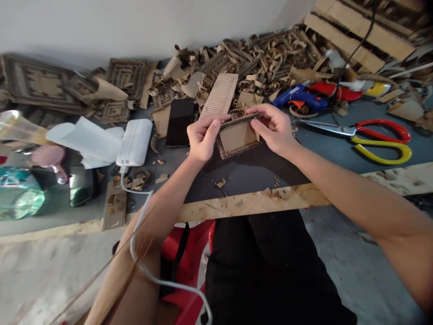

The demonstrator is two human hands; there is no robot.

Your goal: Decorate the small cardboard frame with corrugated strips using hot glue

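Between my hands is a small rectangular cardboard frame, with a flat tan base and a raised border of corrugated strips. My left hand pinches its upper left corner between thumb and fingers. At the upper right corner, my right hand grips the border the same way. The frame is tilted toward me above the dark table top. Just behind it lies a ribbed corrugated cardboard sheet. A black phone rests beside my left hand.
Scissors with red and yellow handles and a blue glue gun lie right. Cardboard strips heap along the wall. A white power bank stands left, its cable crossing my left forearm. The wooden table edge is near my lap.
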